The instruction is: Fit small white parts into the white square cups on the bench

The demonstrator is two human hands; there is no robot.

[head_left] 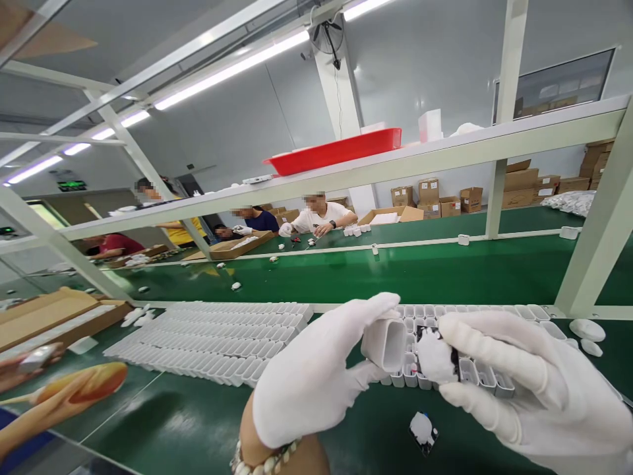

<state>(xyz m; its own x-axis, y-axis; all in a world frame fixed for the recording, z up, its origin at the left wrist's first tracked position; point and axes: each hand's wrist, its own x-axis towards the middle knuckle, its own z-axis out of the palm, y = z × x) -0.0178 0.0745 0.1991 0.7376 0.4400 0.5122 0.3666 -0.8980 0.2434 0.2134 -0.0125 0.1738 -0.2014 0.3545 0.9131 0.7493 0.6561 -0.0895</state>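
Our right hand, in a white glove, was nearest to us; it reached in from the right, and its thumb and fingers were clamped on a white-blobbed circuit board. Our left hand, also gloved, rose from below with a beaded bracelet at its wrist, and it gripped a white plastic case, whose open mouth faced the board. Both hands were apart, near each other, above the green worktable. Second board lay on it, closer to us than the open white cases. Labels on distant cartons and a green sign we could not read.
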